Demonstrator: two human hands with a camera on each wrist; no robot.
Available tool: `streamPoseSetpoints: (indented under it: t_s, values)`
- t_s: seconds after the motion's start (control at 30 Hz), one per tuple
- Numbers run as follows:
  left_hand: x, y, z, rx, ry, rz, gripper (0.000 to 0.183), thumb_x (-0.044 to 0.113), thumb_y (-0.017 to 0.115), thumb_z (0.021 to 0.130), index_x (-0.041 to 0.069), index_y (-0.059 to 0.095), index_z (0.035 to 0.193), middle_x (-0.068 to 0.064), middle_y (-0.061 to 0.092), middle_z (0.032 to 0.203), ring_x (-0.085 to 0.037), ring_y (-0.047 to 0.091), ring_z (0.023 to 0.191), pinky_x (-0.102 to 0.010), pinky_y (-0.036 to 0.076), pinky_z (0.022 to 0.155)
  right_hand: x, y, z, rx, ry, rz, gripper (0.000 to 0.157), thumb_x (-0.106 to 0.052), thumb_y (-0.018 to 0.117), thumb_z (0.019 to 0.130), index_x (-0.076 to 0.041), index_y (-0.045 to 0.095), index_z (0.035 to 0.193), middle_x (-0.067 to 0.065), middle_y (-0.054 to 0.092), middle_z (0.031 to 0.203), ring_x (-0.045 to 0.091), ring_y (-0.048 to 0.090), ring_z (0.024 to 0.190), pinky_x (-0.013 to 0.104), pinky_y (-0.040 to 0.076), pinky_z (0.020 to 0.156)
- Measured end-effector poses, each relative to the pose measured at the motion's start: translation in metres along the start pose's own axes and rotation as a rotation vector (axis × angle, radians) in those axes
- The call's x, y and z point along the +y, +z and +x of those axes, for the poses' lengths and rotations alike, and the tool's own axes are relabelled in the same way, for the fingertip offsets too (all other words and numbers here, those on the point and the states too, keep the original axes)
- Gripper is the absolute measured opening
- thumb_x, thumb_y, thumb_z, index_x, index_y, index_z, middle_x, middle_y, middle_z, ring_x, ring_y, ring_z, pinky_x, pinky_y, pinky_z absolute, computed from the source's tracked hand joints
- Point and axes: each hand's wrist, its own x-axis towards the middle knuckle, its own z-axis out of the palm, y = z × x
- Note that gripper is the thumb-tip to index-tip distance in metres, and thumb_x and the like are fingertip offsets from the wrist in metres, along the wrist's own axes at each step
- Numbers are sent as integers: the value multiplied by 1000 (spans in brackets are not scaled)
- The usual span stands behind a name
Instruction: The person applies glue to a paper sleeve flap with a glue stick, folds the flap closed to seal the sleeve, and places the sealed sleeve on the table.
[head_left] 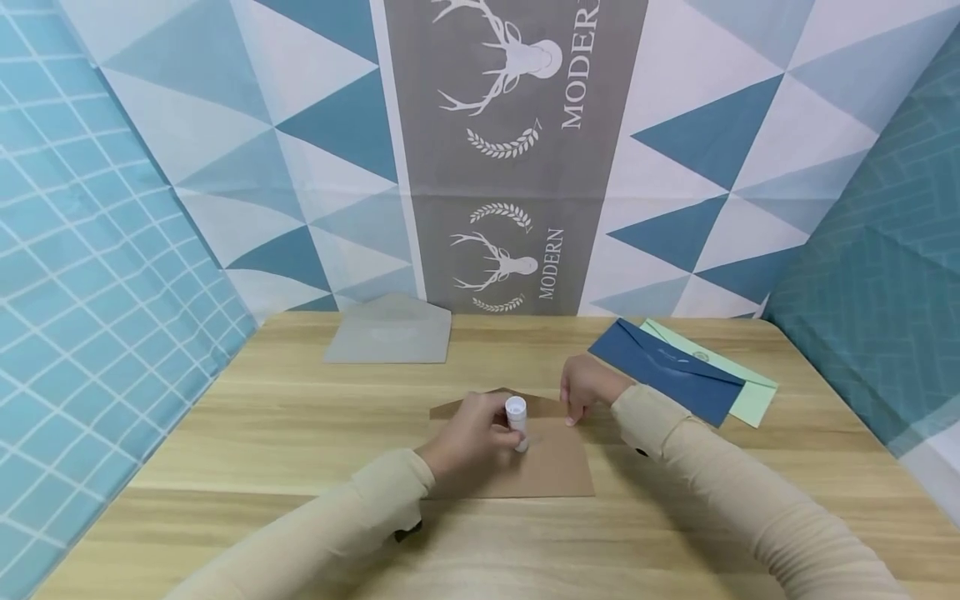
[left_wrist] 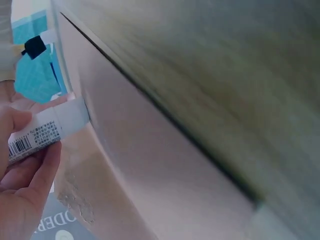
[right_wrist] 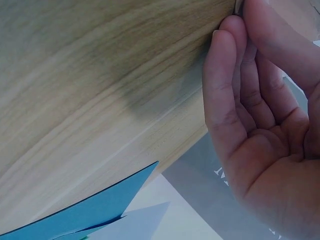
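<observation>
A brown envelope lies on the table with its flap folded open towards the back. My left hand grips a white glue stick between thumb and fingers. The stick stands nearly upright over the envelope, its lower end right at the paper. Small print and a barcode show on the glue stick in the left wrist view, and shiny glue-like streaks mark the brown paper nearby. Thumb and curled forefinger of my right hand pinch the envelope's right edge near the flap fold; the other fingers curl in.
A grey envelope lies at the back left of the wooden table. At the back right, a dark blue envelope overlaps a light green envelope. Patterned cloth hangs behind the table's back edge.
</observation>
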Motion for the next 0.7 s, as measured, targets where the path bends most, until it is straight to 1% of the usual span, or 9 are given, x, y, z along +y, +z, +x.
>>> streamPoseSetpoints:
  t_s: [0.1, 0.2, 0.4, 0.5, 0.63, 0.7]
  values:
    - [0, 1, 0, -7, 12, 32, 13, -2, 71, 78, -1, 66, 90, -11, 70, 86, -22, 72, 84, -14, 56, 75, 0, 1, 0, -10, 19, 8, 21, -9, 88, 65, -10, 67, 65, 0, 65, 60, 11, 63, 53, 20, 51, 54]
    - [1, 1, -1, -7, 7, 53, 14, -3, 70, 78, -2, 65, 91, -12, 70, 85, -23, 72, 82, -15, 56, 74, 1, 1, 0, -9, 18, 17, 21, -8, 87, 65, -9, 67, 65, 0, 66, 61, 11, 64, 54, 21, 53, 55]
    - [1, -3, -3, -22, -36, 62, 13, -3, 71, 77, 0, 65, 88, -11, 70, 82, -19, 70, 80, -14, 55, 70, 1, 0, -1, -13, -9, 18, 20, -7, 87, 66, -9, 67, 65, 1, 67, 60, 9, 61, 53, 20, 50, 55]
    - [1, -5, -4, -28, -31, 69, 13, -4, 71, 77, -1, 64, 87, -12, 70, 82, -18, 69, 79, -14, 54, 69, 1, -1, -1, -17, -11, 11, 20, -9, 87, 67, -10, 67, 65, 1, 67, 59, 7, 59, 53, 19, 47, 55]
    - [-1, -8, -6, -35, -38, 91, 13, -4, 70, 77, -2, 63, 87, -11, 70, 81, -17, 68, 78, -14, 54, 69, 2, 0, 0, -22, -10, 5, 19, -10, 87, 67, -10, 68, 65, 0, 67, 59, 7, 59, 51, 19, 48, 55]
    - [-3, -10, -8, -34, -57, 100, 13, -4, 69, 76, -1, 63, 87, -11, 70, 81, -15, 67, 78, -15, 54, 68, 3, 0, 0, -20, -12, 3, 19, -10, 87, 66, -9, 68, 65, 0, 67, 58, 7, 59, 51, 19, 48, 56]
